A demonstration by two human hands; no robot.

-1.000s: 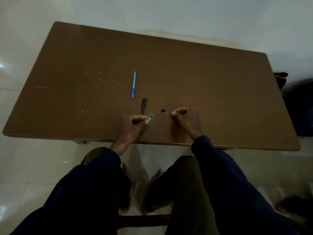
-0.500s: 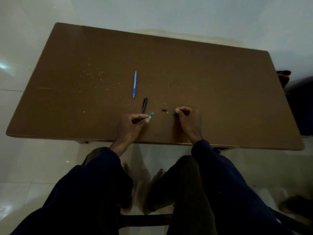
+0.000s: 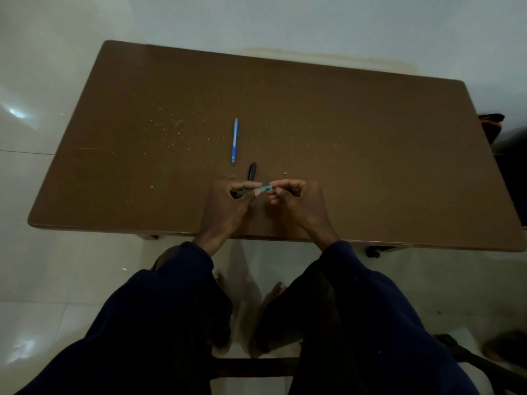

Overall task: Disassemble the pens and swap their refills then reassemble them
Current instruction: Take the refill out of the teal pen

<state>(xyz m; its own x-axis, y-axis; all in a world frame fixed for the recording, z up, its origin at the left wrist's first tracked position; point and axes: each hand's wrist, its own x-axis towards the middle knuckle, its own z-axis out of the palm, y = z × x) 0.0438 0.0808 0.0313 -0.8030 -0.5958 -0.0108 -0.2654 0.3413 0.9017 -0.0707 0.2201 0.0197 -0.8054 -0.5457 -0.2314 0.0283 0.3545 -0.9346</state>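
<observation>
Brown table [image 3: 370, 166]: the work was done close to its near edge, so anything dropped would likely have rolled off onto the floor.

Left hand [image 3: 228, 202]: fingers curled, thumb and forefinger pinching one end of a teal pen piece [image 3: 266, 189]. Right hand [image 3: 295, 195]: also curled, pinching the other end. A sharp pull or twist risked the piece slipping out, or a spring jumping free.

Blue pen [image 3: 234, 141]: lay farther back, apparently assembled and round enough to roll if nudged.

Black pen part [image 3: 252, 171]: lay just beyond the left fingertips, where a knuckle could brush it.

Small loose piece [image 3: 285, 173]: on the table near the right hand, easily lost among the pale specks.

Hard to make out: dim light. I could not tell whether the teal piece was one part or two, where either refill was, or what dark thing sat inside the left hand's curl.
</observation>
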